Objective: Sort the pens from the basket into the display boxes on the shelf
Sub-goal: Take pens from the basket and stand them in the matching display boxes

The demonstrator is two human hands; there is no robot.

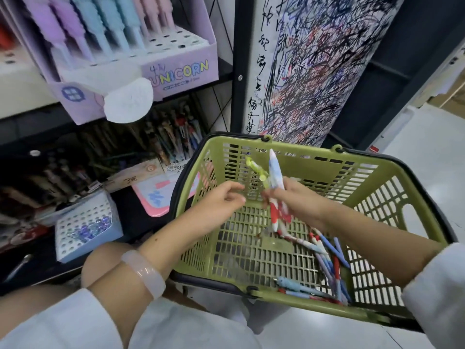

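Note:
A green plastic basket (372, 187) rests on my lap, with several red, white and blue pens (329, 258) lying in its right corner. My right hand (297, 200) is over the basket, shut on a bunch of pens (274, 172), one white and blue with red print, one yellow-green. My left hand (224, 200) hovers just left of that bunch with its fingers curled and nothing in them. A purple UNICORN display box (176, 71) with pastel pens stands on the upper shelf. A light blue display box (85, 225) with many holes sits lower left.
Dark shelves at left hold more pen boxes (173, 139) and a pink tray (153, 195). A scribbled test-paper panel (314, 66) hangs on the post behind the basket. Pale floor (427, 152) shows at right. A pale bangle (146, 270) is on my left wrist.

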